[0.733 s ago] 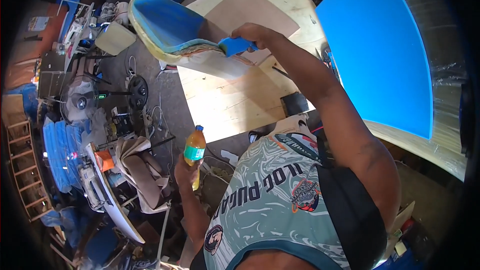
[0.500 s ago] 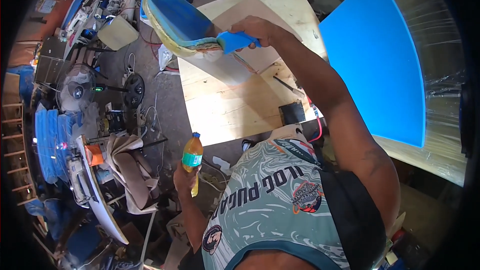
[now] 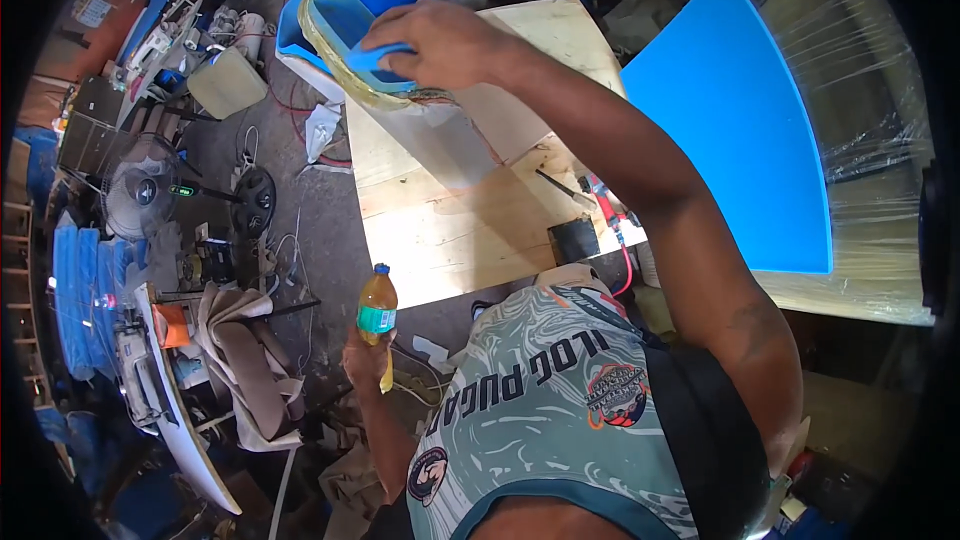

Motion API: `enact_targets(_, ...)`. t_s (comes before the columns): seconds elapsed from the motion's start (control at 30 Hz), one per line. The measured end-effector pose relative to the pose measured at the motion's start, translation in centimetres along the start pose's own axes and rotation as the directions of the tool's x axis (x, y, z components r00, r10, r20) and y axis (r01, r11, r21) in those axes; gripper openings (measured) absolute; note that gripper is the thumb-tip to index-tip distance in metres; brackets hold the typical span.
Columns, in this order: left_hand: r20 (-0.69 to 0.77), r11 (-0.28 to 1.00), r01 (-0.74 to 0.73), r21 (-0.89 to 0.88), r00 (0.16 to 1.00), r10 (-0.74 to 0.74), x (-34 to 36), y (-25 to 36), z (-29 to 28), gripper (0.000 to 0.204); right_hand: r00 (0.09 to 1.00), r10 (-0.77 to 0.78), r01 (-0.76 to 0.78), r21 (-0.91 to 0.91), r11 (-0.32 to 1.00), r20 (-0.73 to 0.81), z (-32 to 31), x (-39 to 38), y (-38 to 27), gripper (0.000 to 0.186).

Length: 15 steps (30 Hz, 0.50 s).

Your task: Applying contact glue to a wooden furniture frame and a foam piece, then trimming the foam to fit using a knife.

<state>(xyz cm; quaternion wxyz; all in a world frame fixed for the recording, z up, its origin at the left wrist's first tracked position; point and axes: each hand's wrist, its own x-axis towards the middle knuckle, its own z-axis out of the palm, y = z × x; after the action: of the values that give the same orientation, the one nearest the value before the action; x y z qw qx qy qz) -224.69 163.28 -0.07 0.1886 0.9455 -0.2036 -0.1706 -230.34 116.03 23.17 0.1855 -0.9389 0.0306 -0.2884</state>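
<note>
My right hand (image 3: 425, 45) grips a small blue piece (image 3: 372, 58) at the curved opening of an upholstered form (image 3: 420, 140) with a blue inner lining, yellowish rough rim and pale outside, standing on the wooden tabletop (image 3: 420, 250). My left hand (image 3: 365, 362) is low beside my shirt, wrapped round a plastic bottle (image 3: 376, 295) of amber liquid with a green label and blue cap; something yellow shows below it. A brown board under the form is partly hidden by my right arm. A red air tool with hose (image 3: 607, 205), a brush-like tool (image 3: 565, 188) and a dark block (image 3: 573, 238) lie near the table's front edge.
A large blue sheet (image 3: 730, 150) lies on a plastic-wrapped surface at the right. At the left are a fan (image 3: 145, 190), a beige container (image 3: 228, 83), blue padded pieces (image 3: 80, 300), a sewing machine, fabric and loose cables on the floor. Blue tubs stand behind the table.
My right hand and the blue piece have moved leftward and up, over the form's opening. The view has shifted slightly. The bottle remains in my left hand.
</note>
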Motion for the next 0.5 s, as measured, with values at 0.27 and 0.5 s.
enact_targets(0.27,-0.031,0.976,-0.060,-0.208,0.998,0.055,0.5,-5.3,3.1,0.068,0.890,0.169,-0.017,-0.340,0.940,0.424,-2.4,0.2,-1.6,0.034)
enact_targets(0.5,-0.044,0.989,-0.071,-0.129,0.997,0.066,-1.1,-2.0,1.0,0.060,0.931,-0.077,0.121,-0.103,0.987,0.356,-0.7,-3.6,-0.3,0.032)
